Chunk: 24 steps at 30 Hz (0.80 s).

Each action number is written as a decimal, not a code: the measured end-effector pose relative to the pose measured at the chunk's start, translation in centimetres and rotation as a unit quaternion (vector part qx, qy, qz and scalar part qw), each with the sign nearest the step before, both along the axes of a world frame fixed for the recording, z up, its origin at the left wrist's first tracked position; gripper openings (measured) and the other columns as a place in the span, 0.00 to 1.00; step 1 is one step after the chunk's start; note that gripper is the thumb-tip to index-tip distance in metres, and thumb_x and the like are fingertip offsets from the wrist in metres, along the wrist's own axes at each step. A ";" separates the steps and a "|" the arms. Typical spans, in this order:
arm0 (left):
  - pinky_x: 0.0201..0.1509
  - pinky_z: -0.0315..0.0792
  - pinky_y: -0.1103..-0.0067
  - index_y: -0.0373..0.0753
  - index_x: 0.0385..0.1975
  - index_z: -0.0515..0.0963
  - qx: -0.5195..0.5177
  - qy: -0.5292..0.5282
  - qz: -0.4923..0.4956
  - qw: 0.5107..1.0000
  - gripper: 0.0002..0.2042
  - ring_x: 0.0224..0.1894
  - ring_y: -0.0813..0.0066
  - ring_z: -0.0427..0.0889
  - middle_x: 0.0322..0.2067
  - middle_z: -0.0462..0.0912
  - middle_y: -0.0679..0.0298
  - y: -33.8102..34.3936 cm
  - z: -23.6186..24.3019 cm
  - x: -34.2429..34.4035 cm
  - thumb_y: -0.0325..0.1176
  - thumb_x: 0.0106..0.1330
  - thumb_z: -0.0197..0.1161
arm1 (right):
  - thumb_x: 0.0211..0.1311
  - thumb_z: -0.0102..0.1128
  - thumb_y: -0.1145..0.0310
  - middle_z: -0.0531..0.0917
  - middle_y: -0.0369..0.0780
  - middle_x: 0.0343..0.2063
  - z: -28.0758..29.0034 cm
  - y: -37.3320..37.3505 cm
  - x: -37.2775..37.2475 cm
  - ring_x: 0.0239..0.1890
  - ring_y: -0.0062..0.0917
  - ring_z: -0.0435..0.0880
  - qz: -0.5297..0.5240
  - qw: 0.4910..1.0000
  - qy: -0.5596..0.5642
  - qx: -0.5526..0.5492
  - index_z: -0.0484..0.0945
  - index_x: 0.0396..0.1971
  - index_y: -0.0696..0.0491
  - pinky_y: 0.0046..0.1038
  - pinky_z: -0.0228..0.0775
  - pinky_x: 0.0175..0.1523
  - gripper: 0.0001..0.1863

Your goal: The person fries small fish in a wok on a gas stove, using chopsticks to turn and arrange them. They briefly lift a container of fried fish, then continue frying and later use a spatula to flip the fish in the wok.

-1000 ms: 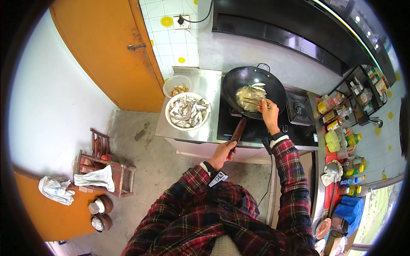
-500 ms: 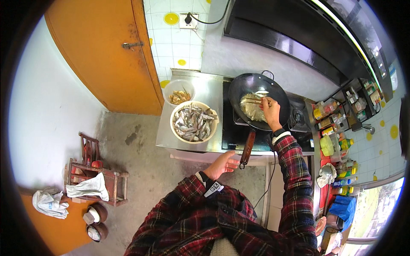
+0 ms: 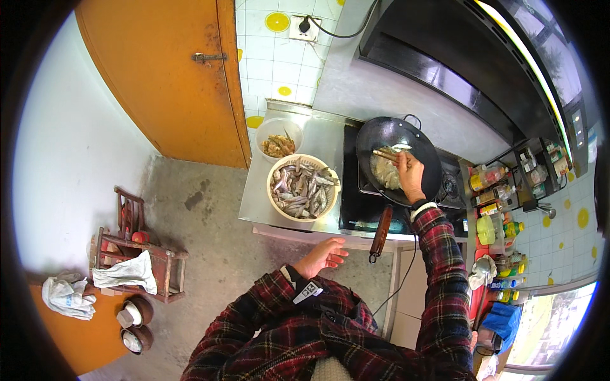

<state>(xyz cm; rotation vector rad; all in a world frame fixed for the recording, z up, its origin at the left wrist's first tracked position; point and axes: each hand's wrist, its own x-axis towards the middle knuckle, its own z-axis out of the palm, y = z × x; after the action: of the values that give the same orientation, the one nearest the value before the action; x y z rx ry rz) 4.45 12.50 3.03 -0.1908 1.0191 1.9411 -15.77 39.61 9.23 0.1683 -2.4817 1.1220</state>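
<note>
My right hand [image 3: 410, 173] is closed round a pair of chopsticks [image 3: 385, 155] over the black wok [image 3: 373, 132]. The chopsticks' tips reach into bubbling oil [image 3: 384, 170] where pale pieces of food, apparently fish, are frying. The wok's wooden handle [image 3: 382, 230] points toward me, with nobody's hand on it. My left hand [image 3: 322, 256] hangs in front of the counter edge, left of the handle, fingers stretched and holding nothing. Left of the stove a cream basket [image 3: 271, 202] is full of small raw fish [image 3: 304, 188]. Behind it, a clear bowl [image 3: 260, 132] contains golden-brown fried food [image 3: 279, 145].
Bottles [image 3: 489, 178] and jars crowd the right side beside a spice rack [image 3: 540, 162]. A dark range hood [image 3: 445, 70] overhangs the stove. A cable [image 3: 413, 270] runs down the counter front. Wooden chairs [image 3: 168, 273] stand at the left by an orange door [image 3: 171, 82].
The whole view has shifted slightly, so counter and wok appear further right. My right hand still works the chopsticks in the wok; my left hand stays in front of the counter.
</note>
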 end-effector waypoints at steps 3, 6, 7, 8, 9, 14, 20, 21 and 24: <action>0.45 0.68 0.79 0.42 0.57 0.62 0.002 0.005 -0.001 1.000 0.28 0.37 0.78 0.73 0.46 0.75 0.59 -0.3 -0.1 0.0 0.51 0.60 0.53 | 0.67 0.48 0.63 0.82 0.42 0.26 1.2 1.1 0.0 0.27 0.24 0.83 -0.036 0.986 -0.009 -0.161 0.77 0.31 0.64 0.22 0.77 0.33 0.17; 0.45 0.68 0.79 0.42 0.57 0.62 -0.001 0.002 -0.003 1.000 0.27 0.38 0.78 0.74 0.46 0.74 0.59 -0.6 -0.2 0.1 0.50 0.61 0.52 | 0.68 0.45 0.61 0.82 0.46 0.28 2.7 2.5 0.2 0.27 0.29 0.84 -0.061 0.951 -0.013 -0.302 0.76 0.34 0.65 0.24 0.78 0.32 0.20; 0.45 0.68 0.79 0.42 0.57 0.62 -0.005 0.000 -0.001 1.000 0.27 0.38 0.78 0.74 0.46 0.74 0.59 -0.7 -0.2 0.1 0.50 0.61 0.52 | 0.68 0.44 0.61 0.82 0.47 0.28 3.2 3.0 0.4 0.27 0.31 0.84 -0.070 0.944 -0.014 -0.322 0.75 0.33 0.66 0.24 0.78 0.31 0.20; 0.45 0.68 0.79 0.41 0.57 0.62 -0.002 0.000 -0.004 1.000 0.27 0.38 0.78 0.74 0.46 0.75 0.59 -0.7 -0.3 0.1 0.50 0.62 0.52 | 0.67 0.44 0.61 0.82 0.48 0.27 3.7 3.5 0.5 0.27 0.32 0.84 -0.099 0.939 -0.032 -0.328 0.75 0.33 0.66 0.24 0.79 0.31 0.20; 0.44 0.68 0.79 0.41 0.57 0.62 0.000 0.000 -0.004 1.000 0.27 0.37 0.78 0.74 0.46 0.75 0.59 -0.7 -0.3 0.1 0.49 0.62 0.52 | 0.67 0.43 0.62 0.81 0.49 0.27 4.1 4.0 0.6 0.27 0.32 0.84 -0.118 0.931 -0.050 -0.342 0.75 0.32 0.67 0.24 0.79 0.30 0.20; 0.44 0.68 0.80 0.40 0.57 0.61 0.008 -0.002 -0.021 1.000 0.26 0.37 0.78 0.74 0.45 0.75 0.59 -0.5 -0.7 0.3 0.46 0.62 0.52 | 0.66 0.41 0.63 0.81 0.49 0.24 5.2 5.0 -0.6 0.23 0.33 0.84 -0.191 0.924 -0.082 -0.322 0.75 0.30 0.67 0.26 0.79 0.25 0.20; 0.44 0.68 0.80 0.40 0.57 0.61 -0.004 -0.015 -0.012 1.000 0.25 0.37 0.79 0.74 0.46 0.75 0.60 -0.9 -0.6 1.0 0.44 0.63 0.52 | 0.65 0.41 0.64 0.81 0.48 0.23 5.5 5.3 -4.6 0.21 0.32 0.84 -0.195 0.936 -0.095 -0.277 0.75 0.28 0.66 0.27 0.79 0.26 0.19; 0.44 0.68 0.80 0.40 0.57 0.61 -0.001 -0.011 -0.010 1.000 0.25 0.37 0.79 0.74 0.46 0.76 0.60 -1.0 -0.6 1.1 0.44 0.63 0.52 | 0.64 0.41 0.64 0.81 0.48 0.22 5.3 5.2 -5.4 0.21 0.31 0.83 -0.183 0.937 -0.097 -0.282 0.75 0.28 0.66 0.27 0.79 0.26 0.19; 0.44 0.68 0.79 0.41 0.58 0.61 -0.013 -0.008 -0.007 1.000 0.24 0.37 0.79 0.74 0.46 0.75 0.60 -1.4 -0.6 1.4 0.45 0.65 0.50 | 0.64 0.43 0.64 0.81 0.46 0.21 4.5 5.0 -7.2 0.20 0.29 0.83 -0.184 0.942 -0.079 -0.270 0.76 0.27 0.65 0.24 0.77 0.24 0.19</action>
<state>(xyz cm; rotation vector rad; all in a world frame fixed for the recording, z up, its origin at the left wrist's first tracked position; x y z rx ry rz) 5.88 11.07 2.43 -0.2138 1.0329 1.9120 -22.98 44.59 13.77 -0.5392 -2.1010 1.6273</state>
